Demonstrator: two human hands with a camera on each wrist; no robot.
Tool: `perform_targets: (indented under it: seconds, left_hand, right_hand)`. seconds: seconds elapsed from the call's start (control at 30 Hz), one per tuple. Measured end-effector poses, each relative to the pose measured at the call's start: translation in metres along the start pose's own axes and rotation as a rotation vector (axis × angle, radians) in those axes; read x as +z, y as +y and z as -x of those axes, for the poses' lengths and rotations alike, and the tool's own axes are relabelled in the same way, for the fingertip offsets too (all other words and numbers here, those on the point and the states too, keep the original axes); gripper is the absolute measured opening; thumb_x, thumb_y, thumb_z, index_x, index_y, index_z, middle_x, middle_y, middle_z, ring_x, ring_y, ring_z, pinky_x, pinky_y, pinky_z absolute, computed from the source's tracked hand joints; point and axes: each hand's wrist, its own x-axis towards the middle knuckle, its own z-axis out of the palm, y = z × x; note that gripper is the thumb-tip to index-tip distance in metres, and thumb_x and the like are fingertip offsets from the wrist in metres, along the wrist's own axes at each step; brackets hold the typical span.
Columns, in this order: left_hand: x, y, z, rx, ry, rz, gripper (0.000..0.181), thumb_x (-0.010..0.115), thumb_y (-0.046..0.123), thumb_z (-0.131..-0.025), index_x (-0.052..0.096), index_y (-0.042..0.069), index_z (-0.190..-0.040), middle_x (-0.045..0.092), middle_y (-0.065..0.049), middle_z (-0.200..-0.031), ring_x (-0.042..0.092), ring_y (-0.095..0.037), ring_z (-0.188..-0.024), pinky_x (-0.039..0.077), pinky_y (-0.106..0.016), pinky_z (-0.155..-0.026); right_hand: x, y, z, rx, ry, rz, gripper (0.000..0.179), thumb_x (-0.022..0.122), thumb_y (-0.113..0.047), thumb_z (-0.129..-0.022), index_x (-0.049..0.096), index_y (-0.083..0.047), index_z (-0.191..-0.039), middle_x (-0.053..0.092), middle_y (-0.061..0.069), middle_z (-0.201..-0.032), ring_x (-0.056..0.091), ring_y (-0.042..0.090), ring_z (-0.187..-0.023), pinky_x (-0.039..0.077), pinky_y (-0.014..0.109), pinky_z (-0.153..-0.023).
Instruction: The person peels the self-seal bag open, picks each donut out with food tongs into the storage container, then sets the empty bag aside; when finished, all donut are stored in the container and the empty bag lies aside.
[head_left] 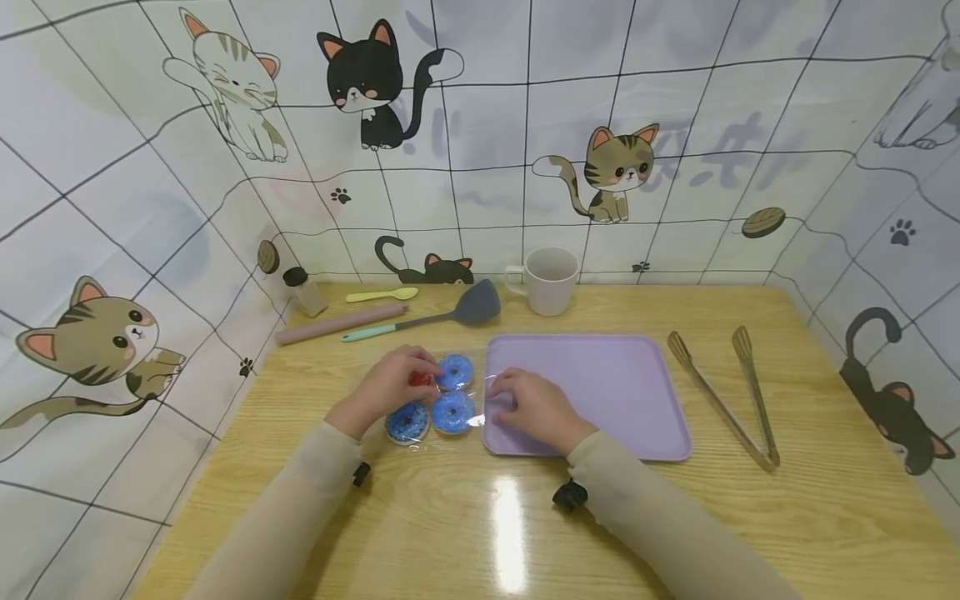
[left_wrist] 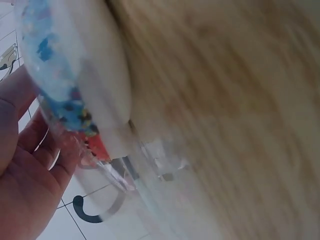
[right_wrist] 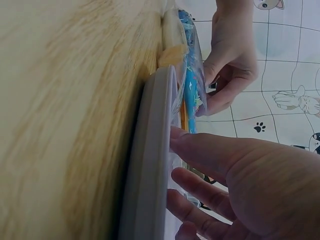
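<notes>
A clear plastic pack of toy donuts (head_left: pixel 452 412) lies on the table, with three blue-topped ones and a red one (head_left: pixel 422 379) partly hidden under the fingers. My left hand (head_left: pixel 390 387) is over the red donut, its curled fingers and thumb gripping the pack's upper left. In the left wrist view, the donut pack (left_wrist: pixel 55 65) shows up close beside the fingers. Spread fingers of my right hand (head_left: pixel 536 408) reach over the left rim of a lilac tray (head_left: pixel 600 392), beside the pack's right edge. Its thumb (right_wrist: pixel 200 147) lies at the tray rim in the right wrist view.
Metal tongs (head_left: pixel 723 400) lie spread right of the tray. Behind stand a white mug (head_left: pixel 551 282) and a black-capped shaker (head_left: pixel 303 292). A grey spatula (head_left: pixel 476 304), a pink rolling pin (head_left: pixel 341 323) and a yellow spoon (head_left: pixel 381 295) lie at the back left. Cat-patterned walls border the table.
</notes>
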Motion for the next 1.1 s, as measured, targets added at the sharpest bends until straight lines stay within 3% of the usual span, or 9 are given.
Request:
perform_targets:
  seconds: [0.23, 0.37, 0.6, 0.93, 1.1]
  left_hand:
    - [0.004, 0.000, -0.004, 0.011, 0.036, -0.075, 0.025, 0.087, 0.022, -0.085, 0.082, 0.010, -0.107, 0.071, -0.003, -0.111, 0.061, -0.022, -0.102, 0.055, -0.042, -0.090]
    - [0.005, 0.001, -0.008, -0.015, 0.043, -0.108, 0.018, 0.086, 0.019, -0.085, 0.083, 0.014, -0.102, 0.071, 0.001, -0.105, 0.060, -0.019, -0.095, 0.054, -0.037, -0.083]
    - [0.006, 0.000, -0.014, -0.006, 0.045, -0.163, 0.005, 0.083, 0.020, -0.088, 0.083, 0.021, -0.094, 0.072, 0.009, -0.094, 0.058, -0.014, -0.087, 0.054, -0.034, -0.076]
    - [0.005, -0.005, -0.006, -0.050, 0.069, -0.118, 0.006, 0.074, 0.017, -0.097, 0.079, 0.020, -0.100, 0.071, 0.006, -0.099, 0.059, -0.014, -0.092, 0.056, -0.036, -0.082]
    - [0.000, -0.003, -0.004, -0.030, 0.086, -0.116, 0.007, 0.072, 0.016, -0.099, 0.078, 0.017, -0.102, 0.072, 0.004, -0.100, 0.058, -0.015, -0.091, 0.055, -0.035, -0.082]
  right_hand:
    - [0.001, 0.000, 0.000, -0.004, -0.002, 0.014, 0.035, 0.089, -0.020, -0.080, 0.079, -0.016, -0.113, 0.071, 0.001, -0.122, 0.065, 0.015, -0.097, 0.056, 0.036, -0.086]
    - [0.001, 0.000, 0.000, -0.010, -0.002, 0.010, 0.034, 0.089, -0.019, -0.080, 0.079, -0.016, -0.112, 0.071, 0.001, -0.121, 0.066, 0.017, -0.099, 0.056, 0.038, -0.088]
    - [0.003, 0.001, 0.000, -0.004, 0.003, 0.013, 0.033, 0.088, -0.019, -0.080, 0.079, -0.016, -0.112, 0.071, -0.001, -0.121, 0.068, 0.021, -0.112, 0.056, 0.042, -0.098]
    - [0.004, 0.000, 0.001, -0.020, 0.025, 0.017, 0.029, 0.085, -0.019, -0.083, 0.079, -0.016, -0.111, 0.071, -0.001, -0.120, 0.068, 0.020, -0.109, 0.057, 0.041, -0.095]
    - [0.001, -0.002, 0.003, -0.025, 0.036, 0.013, 0.027, 0.084, -0.021, -0.085, 0.079, -0.017, -0.111, 0.071, -0.001, -0.121, 0.068, 0.021, -0.111, 0.056, 0.043, -0.096]
